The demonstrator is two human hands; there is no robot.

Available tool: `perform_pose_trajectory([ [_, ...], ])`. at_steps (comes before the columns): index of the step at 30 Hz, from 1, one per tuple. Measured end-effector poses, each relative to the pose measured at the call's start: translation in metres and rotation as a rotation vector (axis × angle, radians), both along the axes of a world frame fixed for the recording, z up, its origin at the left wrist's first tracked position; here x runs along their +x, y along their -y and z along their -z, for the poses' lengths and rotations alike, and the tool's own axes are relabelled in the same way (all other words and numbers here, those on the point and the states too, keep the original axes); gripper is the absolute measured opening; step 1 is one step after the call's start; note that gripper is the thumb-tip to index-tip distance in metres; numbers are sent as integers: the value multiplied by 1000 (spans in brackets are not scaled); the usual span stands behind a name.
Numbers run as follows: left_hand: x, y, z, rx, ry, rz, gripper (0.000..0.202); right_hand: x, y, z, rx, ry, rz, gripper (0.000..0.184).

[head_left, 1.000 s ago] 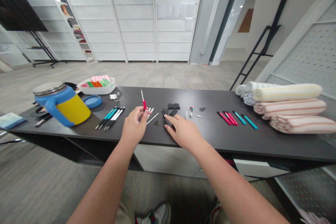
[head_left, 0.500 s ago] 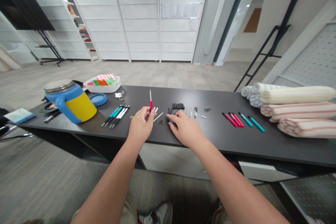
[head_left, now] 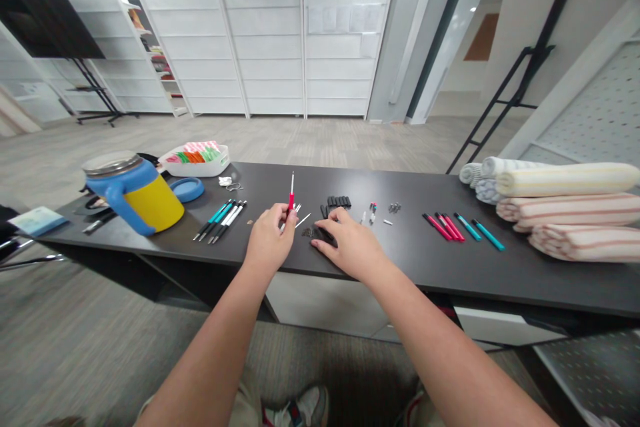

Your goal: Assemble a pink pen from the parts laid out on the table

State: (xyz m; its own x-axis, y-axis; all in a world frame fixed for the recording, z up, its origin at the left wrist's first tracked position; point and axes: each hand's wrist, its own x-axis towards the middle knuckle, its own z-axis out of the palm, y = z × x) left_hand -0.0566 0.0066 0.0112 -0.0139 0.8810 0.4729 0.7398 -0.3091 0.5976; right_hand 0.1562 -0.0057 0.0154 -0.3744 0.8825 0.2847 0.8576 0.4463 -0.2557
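My left hand [head_left: 269, 239] is closed around a thin white refill with a red sleeve [head_left: 291, 199], holding it upright above the dark table [head_left: 410, 260]. My right hand [head_left: 350, 245] lies on the table with its fingers curled over black pen parts [head_left: 321, 232]. More black sleeves [head_left: 338, 201] lie just beyond it. White refills [head_left: 301, 220] and small springs [head_left: 307, 233] rest between the two hands.
Assembled black, white and teal pens [head_left: 223, 219] lie to the left, red and teal pens [head_left: 463, 227] to the right. A yellow-and-blue jug [head_left: 135, 195], a blue lid [head_left: 187, 189] and a white tray [head_left: 196, 159] stand at far left. Rolled towels [head_left: 565, 207] fill the right end.
My right hand has slid left and curled its fingers over the black pen parts. The left hand still holds the refill upright and has barely moved. The camera view shifted a little.
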Motion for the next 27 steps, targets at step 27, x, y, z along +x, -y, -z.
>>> perform_pose_trajectory([
  [27,1,-2,5,58,-98,17,19,-7,-4,-1,-12,-18,31,23],
])
